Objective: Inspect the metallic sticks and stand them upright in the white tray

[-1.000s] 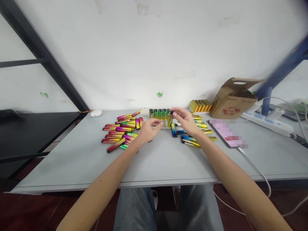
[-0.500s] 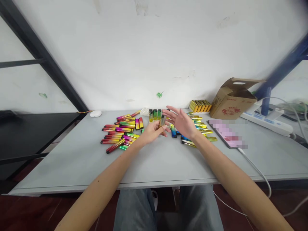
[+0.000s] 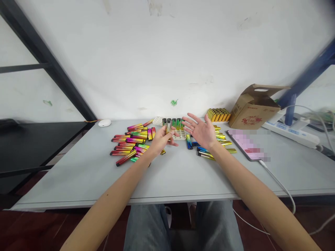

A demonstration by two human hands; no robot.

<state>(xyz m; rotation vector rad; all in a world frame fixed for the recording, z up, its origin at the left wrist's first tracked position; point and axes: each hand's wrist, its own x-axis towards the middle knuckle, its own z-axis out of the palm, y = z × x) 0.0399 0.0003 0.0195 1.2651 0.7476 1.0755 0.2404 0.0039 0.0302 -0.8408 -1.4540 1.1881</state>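
Grey table [image 3: 78, 167] fills the middle of the frame, white wall behind it. Right of centre: cardboard box [image 3: 252, 109], a phone [image 3: 247, 144] on a cable, and a power strip [image 3: 293, 131] at the far right edge. Left of centre is a loose pile of rainbow lighters [image 3: 131, 143]; a smaller scatter of gold and blue lighters [image 3: 214, 144] lies right of centre. A packed block of gold lighters [image 3: 217, 114] sits by the box.

Dead centre, a white tray [image 3: 180, 135] carries a back row of upright lighters [image 3: 175, 122].

Your left hand [image 3: 161, 141] has its fingers wrapped round one lighter [image 3: 169, 127], held upright just left of the tray, above the table. Your right hand [image 3: 201, 132] hangs over the tray's right side, fingers spread, palm showing, holding nothing.

Step looks like loading the tray, one lighter in hand, not yet seated. Next move likely calls for lining that lighter over a free slot in the tray and pushing it down straight.
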